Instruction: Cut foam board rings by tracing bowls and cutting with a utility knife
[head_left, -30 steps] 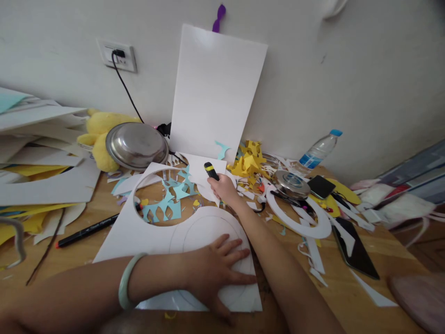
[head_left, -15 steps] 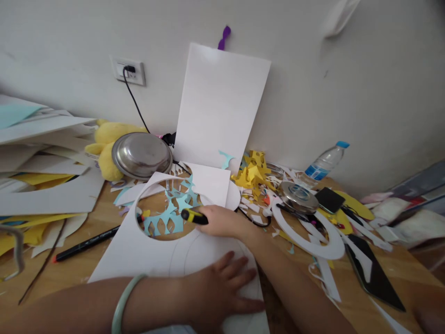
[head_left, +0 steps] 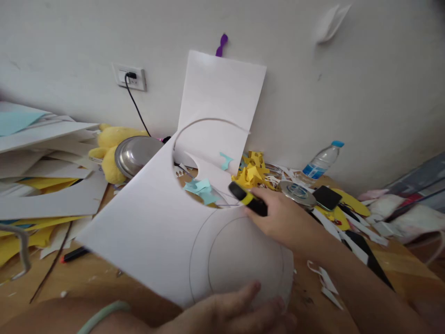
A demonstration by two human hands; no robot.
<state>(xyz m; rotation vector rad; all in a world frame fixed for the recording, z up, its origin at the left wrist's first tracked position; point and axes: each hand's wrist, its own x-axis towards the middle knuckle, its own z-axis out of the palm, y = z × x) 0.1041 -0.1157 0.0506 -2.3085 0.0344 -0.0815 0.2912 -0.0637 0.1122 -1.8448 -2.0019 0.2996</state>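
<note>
A large white card sheet [head_left: 153,232] was held tilted up off the bench [head_left: 392,273], its near edge low and its far edge raised toward the wall. A round hole had been cut from its far part, and two pencilled circles, one inside the other, were drawn on its near part. The left hand [head_left: 229,313] was laid at the sheet's near edge, thumb over the drawn circles; whether its fingers were curled under the card could not be told. The right hand [head_left: 281,218] was closed round a yellow and black knife [head_left: 248,198], held just beside the hole's rim at the far edge of the outer circle.

The sheet was judged light and fairly stiff, yet weakened around the hole, where it could be creased or torn easily. It would best be gripped at the solid near edge or left side, away from the thin rim.

Scraps [head_left: 253,171], a steel bowl [head_left: 134,155], a bottle [head_left: 321,160] and a phone [head_left: 328,197] were seen beyond.
</note>
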